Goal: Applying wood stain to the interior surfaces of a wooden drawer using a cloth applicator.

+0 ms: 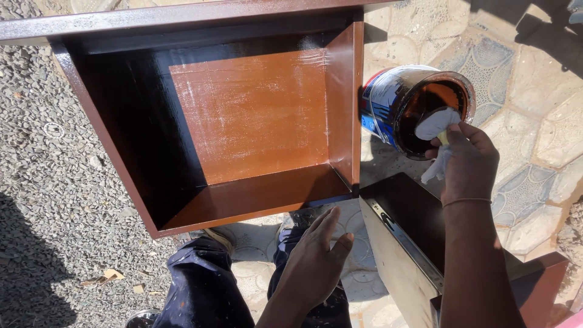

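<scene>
My right hand [464,161] grips a white cloth pad [436,124] and holds it at the mouth of a tilted blue and white tin [379,103] with dark brown varnish inside. The tin leans toward me, just right of a glossy brown wooden drawer box [255,112]. My left hand [316,255] hangs with fingers apart and nothing in it, below the drawer's front edge and above my knees. A thin band circles my right wrist.
A second dark drawer [404,243] with a metal slide rail lies under my right arm at the lower right. Grey gravel [54,182] lies to the left, patterned paving stones [528,91] to the right. My legs in dark blue trousers [206,285] are below.
</scene>
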